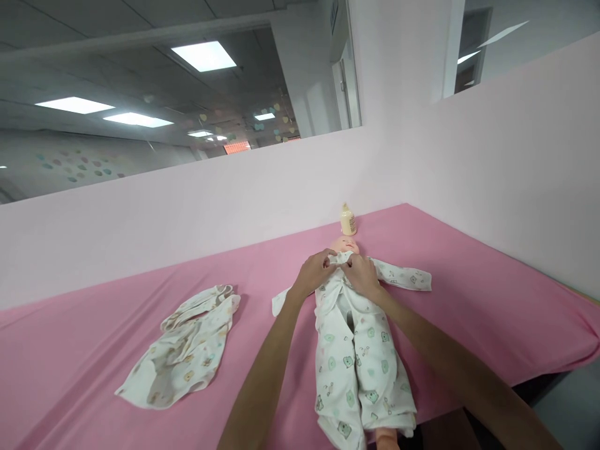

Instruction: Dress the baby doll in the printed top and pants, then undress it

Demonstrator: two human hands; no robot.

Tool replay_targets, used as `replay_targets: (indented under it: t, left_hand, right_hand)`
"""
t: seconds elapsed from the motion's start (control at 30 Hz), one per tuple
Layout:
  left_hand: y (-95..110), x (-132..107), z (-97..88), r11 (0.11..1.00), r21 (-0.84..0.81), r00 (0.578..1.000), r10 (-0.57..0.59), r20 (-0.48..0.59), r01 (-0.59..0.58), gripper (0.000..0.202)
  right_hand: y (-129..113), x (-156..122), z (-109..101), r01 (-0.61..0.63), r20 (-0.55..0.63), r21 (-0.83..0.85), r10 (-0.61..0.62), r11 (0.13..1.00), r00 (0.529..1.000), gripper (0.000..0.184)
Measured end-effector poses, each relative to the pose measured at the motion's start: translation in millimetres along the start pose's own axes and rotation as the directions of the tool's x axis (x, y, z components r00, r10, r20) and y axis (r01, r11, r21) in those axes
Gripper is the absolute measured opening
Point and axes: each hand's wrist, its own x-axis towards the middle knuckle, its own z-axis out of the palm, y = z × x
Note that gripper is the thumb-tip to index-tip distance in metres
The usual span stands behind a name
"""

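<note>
A baby doll (345, 244) lies on its back on the pink sheet, its head toward the wall. It wears a white baby outfit (372, 356) printed with green bears, with both sleeves spread out sideways. My left hand (315, 272) and my right hand (360, 274) meet at the neckline, fingers pinched on the outfit's front edges just under the chin. The exact bit of cloth between the fingertips is hidden. Below the hands the front gapes around the belly, and one bare foot pokes out of a leg at the near edge.
Left of the doll lies a crumpled printed baby garment (187, 350). A cream pump bottle (347, 220) stands behind the doll's head. The pink sheet (262, 262) covers the table, which meets white walls at the back and right. Windows (140, 119) sit above the back wall.
</note>
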Motion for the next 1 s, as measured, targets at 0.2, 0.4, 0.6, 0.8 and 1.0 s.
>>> replay_targets:
  t: [0.2,0.4,0.6,0.8,1.0]
  left_hand:
    - [7.1,-2.4,5.2,0.994,0.083,0.989,0.056,0.135,-0.068,0.035]
    - [4.5,-1.0,12.6,0.987,0.143,0.993,0.058,0.102,-0.072,0.028]
    - [6.6,1.9,14.4,0.987,0.074,0.99,0.139,0.031,-0.141,0.028]
    - [9.6,-3.2,-1.0,0.972,-0.232,1.0,0.026,-0.011,-0.028,0.026]
    - [0.7,-3.7,-8.5,0.962,-0.253,0.994,-0.093,0.048,0.103,0.028]
  right_hand:
    - [20.8,6.5,-5.1,0.174,0.071,-0.018,-0.172,0.985,0.982,0.022]
    - [19.5,-0.2,-4.5,0.23,-0.063,0.123,-0.224,0.965,0.973,0.014]
    - [27.1,5.0,2.9,0.222,-0.088,0.604,-0.213,0.765,0.973,0.017]
    - [34.1,11.0,6.2,0.106,-0.061,0.546,-0.087,0.831,0.994,0.017]
    - [1.3,-18.8,-8.7,0.131,-0.063,0.184,-0.121,0.974,0.991,0.018]
